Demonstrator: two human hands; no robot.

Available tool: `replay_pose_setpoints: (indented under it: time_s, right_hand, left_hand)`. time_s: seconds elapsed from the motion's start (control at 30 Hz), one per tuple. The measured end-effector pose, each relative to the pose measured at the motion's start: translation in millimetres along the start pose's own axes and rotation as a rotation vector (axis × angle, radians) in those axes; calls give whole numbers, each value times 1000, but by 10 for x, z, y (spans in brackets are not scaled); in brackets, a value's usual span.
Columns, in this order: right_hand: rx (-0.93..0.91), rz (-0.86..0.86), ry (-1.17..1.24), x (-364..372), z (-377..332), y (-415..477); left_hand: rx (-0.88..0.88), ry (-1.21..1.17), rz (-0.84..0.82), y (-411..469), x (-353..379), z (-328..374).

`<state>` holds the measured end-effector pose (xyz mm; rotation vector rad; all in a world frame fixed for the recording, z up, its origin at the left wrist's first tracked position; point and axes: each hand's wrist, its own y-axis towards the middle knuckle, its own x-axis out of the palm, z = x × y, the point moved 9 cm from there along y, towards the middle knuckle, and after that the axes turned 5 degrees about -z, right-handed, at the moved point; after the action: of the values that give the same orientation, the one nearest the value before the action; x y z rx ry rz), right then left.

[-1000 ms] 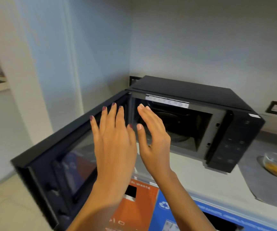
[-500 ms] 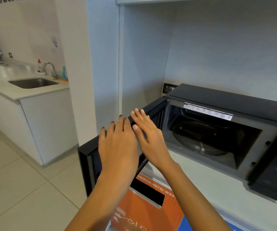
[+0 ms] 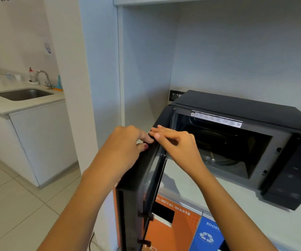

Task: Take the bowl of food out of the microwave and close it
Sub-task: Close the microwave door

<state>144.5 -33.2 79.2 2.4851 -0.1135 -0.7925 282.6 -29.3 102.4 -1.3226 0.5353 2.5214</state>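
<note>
The black microwave sits on a white counter in a wall niche. Its door hangs open, swung toward me and seen almost edge-on. Inside the cavity only the glass turntable shows; no bowl is in view. My left hand curls over the outer side of the door's top edge. My right hand pinches the same top edge from the inner side, fingertips meeting those of the left.
Under the counter stand an orange waste bin front and a blue recycling one. To the left, past a white pillar, a counter holds a steel sink with a tap. Tiled floor lies below.
The view swung left, and the bowl on the counter at the right left the frame. Both hands went from flat against the door to gripping its top edge. The door now stands nearly edge-on.
</note>
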Motion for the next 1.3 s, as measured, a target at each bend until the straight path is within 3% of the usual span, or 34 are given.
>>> replay_pose_setpoints:
  time_s: [0.27, 0.57, 0.7, 0.93, 1.3]
  right_hand:
    - [195, -146, -26, -508, 126, -223]
    - [413, -312, -191, -1099, 204, -695]
    - [493, -211, -405, -1396, 221, -869]
    - [601, 118, -754, -1735, 276, -1109]
    - [668, 226, -808, -2168, 826, -986]
  left_hand:
    - [232, -204, -96, 73, 430, 466]
    - [455, -195, -82, 234, 836, 1027]
    - [506, -195, -39, 323, 1009, 1224]
    - [572, -280, 79, 558, 1299, 1402]
    - [602, -71, 49, 1205, 1679, 1691]
